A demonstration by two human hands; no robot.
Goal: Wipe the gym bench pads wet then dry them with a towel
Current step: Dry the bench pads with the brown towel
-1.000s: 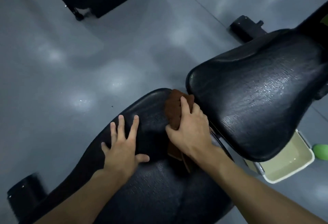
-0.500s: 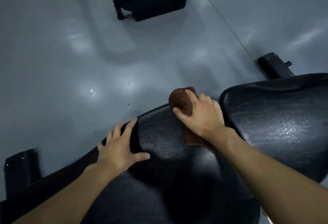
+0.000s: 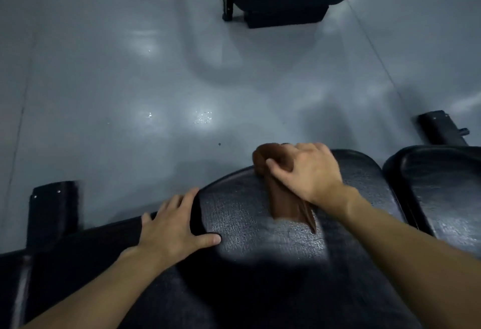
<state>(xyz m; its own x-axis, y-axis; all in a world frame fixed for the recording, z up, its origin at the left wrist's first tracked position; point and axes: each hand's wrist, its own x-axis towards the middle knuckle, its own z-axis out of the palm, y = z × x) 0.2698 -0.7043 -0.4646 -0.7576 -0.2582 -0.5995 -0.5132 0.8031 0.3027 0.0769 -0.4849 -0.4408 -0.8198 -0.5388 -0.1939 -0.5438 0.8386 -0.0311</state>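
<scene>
Apparently mid wet-wipe. Brown bunched cloth [image 3: 283, 198] sits at the far edge of the long black textured bench pad [image 3: 247, 224], its tail trailing toward the middle. Right hand [image 3: 309, 172] grips it, fingers curled round the bunch. Left hand [image 3: 174, 227] braces flat on the same edge, fingers straight and spread. Sheen around the cloth suggests wetting done there; the near part is in shadow, cannot tell. Second black pad [image 3: 442, 198], just beside on the right, glistens. Drying is left; no towel seen. Grey glossy floor [image 3: 130, 81] beyond; nothing blocks the stroke.

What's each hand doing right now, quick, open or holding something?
Left hand: open, resting flat on the bench pad.
Right hand: closed around the brown cloth, pressing it at the pad's far edge.
</scene>
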